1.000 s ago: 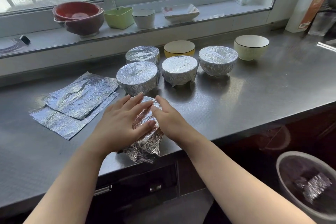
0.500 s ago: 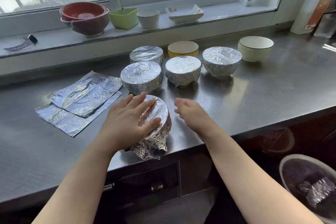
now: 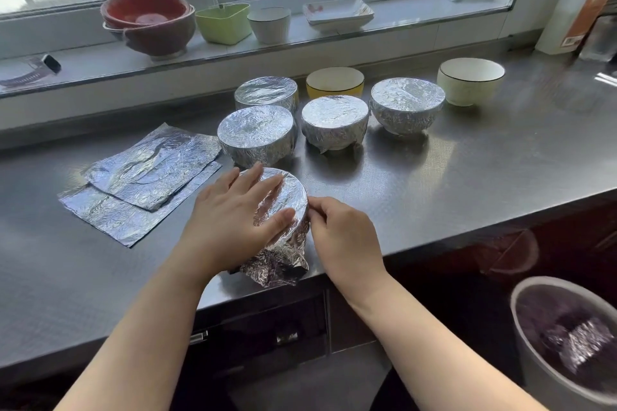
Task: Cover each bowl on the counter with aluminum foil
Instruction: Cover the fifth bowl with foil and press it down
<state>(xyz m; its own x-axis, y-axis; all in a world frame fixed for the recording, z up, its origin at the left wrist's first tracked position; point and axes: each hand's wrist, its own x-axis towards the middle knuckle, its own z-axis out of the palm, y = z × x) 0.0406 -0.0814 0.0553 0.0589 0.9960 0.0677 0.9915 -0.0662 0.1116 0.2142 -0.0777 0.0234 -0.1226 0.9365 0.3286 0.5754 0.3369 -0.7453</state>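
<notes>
1. Spare foil sheets lie flat on desk, left side.
2. Left hand, fingers spread, presses top of foil-wrapped bowl near desk's front edge.
3. Right hand pinches foil at bowl's right rim.
4. Yellow bowl & white bowl at back, uncovered.

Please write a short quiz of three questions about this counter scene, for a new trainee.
1. How many bowls on the counter have no foil yet?
2. True or false: the left hand lies flat on top of the nearest bowl.
3. The spare foil sheets lie: A) left of the bowls, B) on the windowsill, C) in the bin.

Key: 1. Two, the yellow bowl and the white bowl. 2. True. 3. A.
</notes>
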